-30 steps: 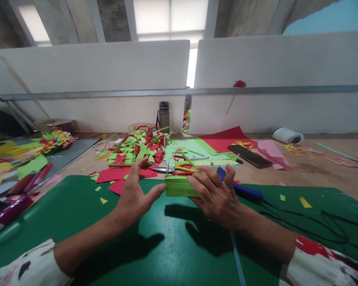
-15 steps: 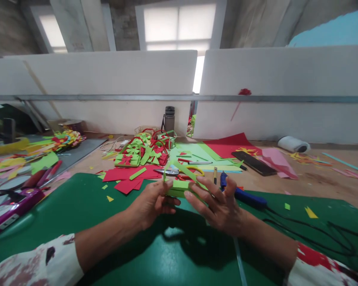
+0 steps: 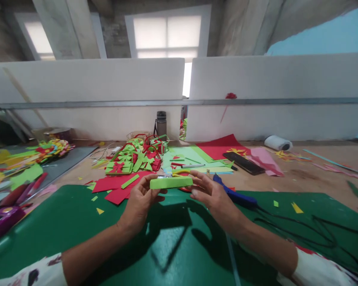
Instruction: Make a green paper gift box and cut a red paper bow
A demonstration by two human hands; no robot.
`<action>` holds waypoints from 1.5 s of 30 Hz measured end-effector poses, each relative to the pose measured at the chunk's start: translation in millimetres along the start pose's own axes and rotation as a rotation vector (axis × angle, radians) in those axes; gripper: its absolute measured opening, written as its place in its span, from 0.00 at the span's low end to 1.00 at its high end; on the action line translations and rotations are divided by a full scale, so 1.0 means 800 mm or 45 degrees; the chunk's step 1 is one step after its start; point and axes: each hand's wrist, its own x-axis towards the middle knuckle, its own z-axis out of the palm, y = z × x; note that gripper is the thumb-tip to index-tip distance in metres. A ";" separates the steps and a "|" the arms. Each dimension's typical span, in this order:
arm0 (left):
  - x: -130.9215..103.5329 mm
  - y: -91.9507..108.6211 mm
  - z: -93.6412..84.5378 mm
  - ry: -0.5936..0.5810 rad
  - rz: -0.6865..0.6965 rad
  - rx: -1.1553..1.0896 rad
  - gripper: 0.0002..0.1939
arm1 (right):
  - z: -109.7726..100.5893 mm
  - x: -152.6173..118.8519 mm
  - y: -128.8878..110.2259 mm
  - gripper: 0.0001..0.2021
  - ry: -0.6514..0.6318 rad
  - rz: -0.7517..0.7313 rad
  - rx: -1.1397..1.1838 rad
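In the head view, a folded lime-green paper piece (image 3: pixel 171 182) hangs level above the green mat (image 3: pixel 86 238), one long narrow side turned toward me. My left hand (image 3: pixel 141 202) pinches its left end between thumb and fingers. At the right end, my right hand (image 3: pixel 216 198) grips it with thumb and fingertips. Behind the piece lie scissors with yellow handles (image 3: pixel 181 173), partly hidden. Red paper sheets (image 3: pixel 115 186) with a green strip (image 3: pixel 130 181) lie beyond my left hand. A blue glue gun (image 3: pixel 235 194) is just past my right hand.
Small green and red paper bags (image 3: pixel 134 157) with bows are heaped behind the red sheets, near a dark bottle (image 3: pixel 161 125). A phone (image 3: pixel 244 163) lies right of centre. A black cord (image 3: pixel 295 228) crosses the mat at right; a purple device (image 3: pixel 6 222) stands left.
The lime-green piece has turned so its long side faces me, and its loose strips no longer stick up. My hands are farther apart, at its two ends. The view has shifted slightly right.
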 end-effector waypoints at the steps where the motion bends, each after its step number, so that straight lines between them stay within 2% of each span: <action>1: 0.000 -0.001 0.000 -0.005 0.018 0.014 0.25 | -0.001 0.001 0.000 0.24 0.039 0.038 0.067; 4: 0.000 0.001 0.001 -0.020 0.060 0.087 0.24 | -0.004 0.003 0.005 0.23 0.078 0.086 0.187; 10: -0.007 0.011 0.009 -0.056 0.129 0.250 0.31 | -0.010 0.006 0.009 0.23 -0.044 -0.141 0.141; 13: -0.007 0.012 0.008 -0.093 0.152 0.315 0.30 | -0.012 0.004 0.006 0.23 -0.093 -0.196 0.151; 17: -0.005 0.010 0.005 -0.100 0.208 0.365 0.25 | -0.011 0.003 0.003 0.25 -0.093 -0.155 0.149; 26: -0.007 0.009 0.008 -0.015 0.044 0.355 0.26 | -0.008 0.004 0.008 0.28 0.032 -0.060 0.024; 32: -0.004 0.005 0.007 -0.026 -0.042 0.265 0.27 | -0.010 0.011 0.017 0.25 0.078 0.057 0.034; 45: -0.002 0.008 0.009 -0.091 -0.055 0.361 0.19 | -0.014 0.021 0.019 0.21 0.096 0.174 0.035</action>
